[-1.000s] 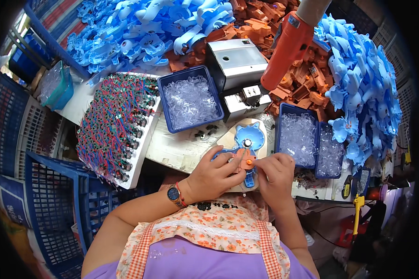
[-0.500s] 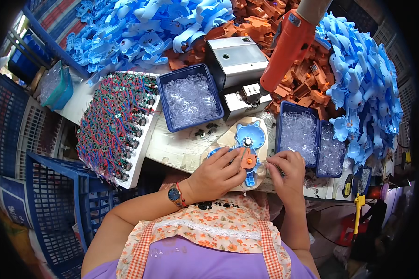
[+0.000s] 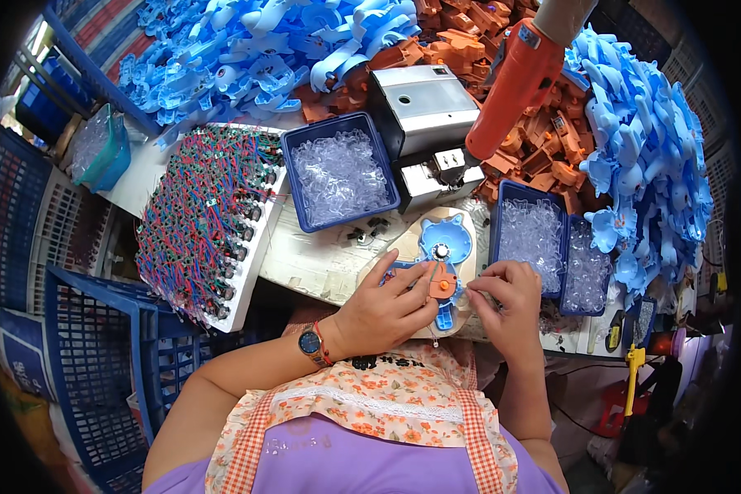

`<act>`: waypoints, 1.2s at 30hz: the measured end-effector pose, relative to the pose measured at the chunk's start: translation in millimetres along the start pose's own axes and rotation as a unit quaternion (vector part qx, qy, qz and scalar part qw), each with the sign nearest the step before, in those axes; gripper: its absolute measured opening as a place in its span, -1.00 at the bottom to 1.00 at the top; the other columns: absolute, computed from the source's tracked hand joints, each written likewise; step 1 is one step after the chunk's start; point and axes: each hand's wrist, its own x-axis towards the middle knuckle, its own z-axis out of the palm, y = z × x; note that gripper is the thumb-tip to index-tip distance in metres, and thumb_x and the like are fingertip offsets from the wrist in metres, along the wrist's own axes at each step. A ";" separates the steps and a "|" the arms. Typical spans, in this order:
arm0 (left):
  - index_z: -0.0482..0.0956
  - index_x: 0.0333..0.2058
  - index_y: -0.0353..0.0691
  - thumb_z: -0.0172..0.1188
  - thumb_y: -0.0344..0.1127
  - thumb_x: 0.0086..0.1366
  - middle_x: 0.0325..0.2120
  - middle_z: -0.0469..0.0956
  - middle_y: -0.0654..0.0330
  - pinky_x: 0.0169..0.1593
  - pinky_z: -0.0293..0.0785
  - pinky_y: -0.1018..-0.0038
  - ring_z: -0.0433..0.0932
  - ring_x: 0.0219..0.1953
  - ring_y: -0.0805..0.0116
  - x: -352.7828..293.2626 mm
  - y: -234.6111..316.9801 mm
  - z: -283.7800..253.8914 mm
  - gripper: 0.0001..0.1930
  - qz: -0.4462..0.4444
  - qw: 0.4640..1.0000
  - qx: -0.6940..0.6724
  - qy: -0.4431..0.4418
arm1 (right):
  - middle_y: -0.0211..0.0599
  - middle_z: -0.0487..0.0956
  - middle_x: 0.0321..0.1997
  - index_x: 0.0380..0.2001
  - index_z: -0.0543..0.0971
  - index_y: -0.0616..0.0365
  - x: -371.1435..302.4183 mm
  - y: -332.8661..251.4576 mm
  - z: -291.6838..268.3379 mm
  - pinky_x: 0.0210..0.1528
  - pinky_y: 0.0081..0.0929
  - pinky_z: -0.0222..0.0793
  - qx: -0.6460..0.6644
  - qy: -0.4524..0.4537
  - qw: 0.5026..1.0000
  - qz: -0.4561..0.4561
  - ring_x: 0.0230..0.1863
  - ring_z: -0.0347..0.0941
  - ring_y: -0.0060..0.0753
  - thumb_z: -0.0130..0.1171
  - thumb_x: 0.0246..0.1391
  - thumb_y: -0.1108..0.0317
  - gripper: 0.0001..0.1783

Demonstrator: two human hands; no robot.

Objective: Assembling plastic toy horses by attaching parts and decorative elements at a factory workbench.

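Note:
A blue animal-shaped plastic shell half (image 3: 446,239) lies hollow side up in a pale holding fixture (image 3: 468,219). An orange plastic housing (image 3: 444,286) with a small round knob sits in its middle, and a silvery round part (image 3: 440,251) lies above it. My left hand (image 3: 384,306) comes in from the left, its thumb and fingertips against the housing's left side, the index finger lifted away. Just right of the fixture, my right hand (image 3: 506,306) has thumb and fingertips pinched together; anything between them is too small to make out.
Ahead stand a metal-cased device (image 3: 424,107) and a hanging orange power screwdriver (image 3: 514,90). Blue bins of clear plastic parts (image 3: 337,177) flank the fixture. Wired circuit boards (image 3: 210,218) fill a white tray at left. Blue shells (image 3: 634,156) and orange housings (image 3: 543,152) are heaped behind.
My left index finger has lifted and spread away from the others. My right fingertips have shifted slightly toward the fixture. The whole view has moved slightly.

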 end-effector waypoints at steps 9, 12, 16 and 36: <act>0.53 -0.19 -0.11 0.21 -0.19 0.18 0.00 0.55 0.07 0.27 0.17 -0.06 0.48 0.17 0.18 1.0 -0.2 -1.4 -0.76 0.001 1.000 0.006 -0.002 | -0.46 0.51 -0.35 -0.47 0.67 -0.03 -4.7 -5.0 10.8 -0.09 -0.25 0.13 -0.045 0.033 0.997 -0.063 -0.23 0.38 -0.30 0.37 -0.20 0.38 -0.87; 0.53 -0.20 -0.11 0.21 -0.19 0.17 -0.01 0.54 0.07 0.26 0.18 -0.06 0.48 0.17 0.17 0.0 -0.5 -1.4 -0.75 0.001 1.000 0.006 0.004 | -0.46 0.51 -0.35 -0.47 0.66 -0.04 -5.5 -7.7 8.7 -0.08 -0.23 0.13 -0.080 0.038 0.993 -0.073 -0.24 0.38 -0.28 0.37 -0.21 0.37 -0.86; 0.54 -0.19 -0.11 0.20 -0.19 0.15 -0.03 0.54 0.08 0.25 0.19 -0.06 0.47 0.17 0.16 0.3 -0.6 -1.5 -0.74 0.001 1.000 0.000 0.001 | -0.46 0.51 -0.35 -0.47 0.66 -0.05 -7.4 -5.5 12.3 -0.08 -0.22 0.14 -0.085 0.052 0.992 -0.083 -0.23 0.38 -0.29 0.37 -0.23 0.38 -0.85; 0.55 -0.17 -0.09 0.21 -0.29 0.15 0.01 0.52 0.08 0.24 0.24 0.02 0.44 0.16 0.11 -2.2 -0.3 -2.1 -0.76 -0.005 1.000 -0.019 0.014 | -0.05 0.47 -0.06 0.05 0.47 0.42 -35.1 -26.7 22.0 0.21 -0.08 0.18 -0.263 -0.087 0.954 -0.117 0.00 0.40 -0.15 0.04 0.02 0.48 -0.52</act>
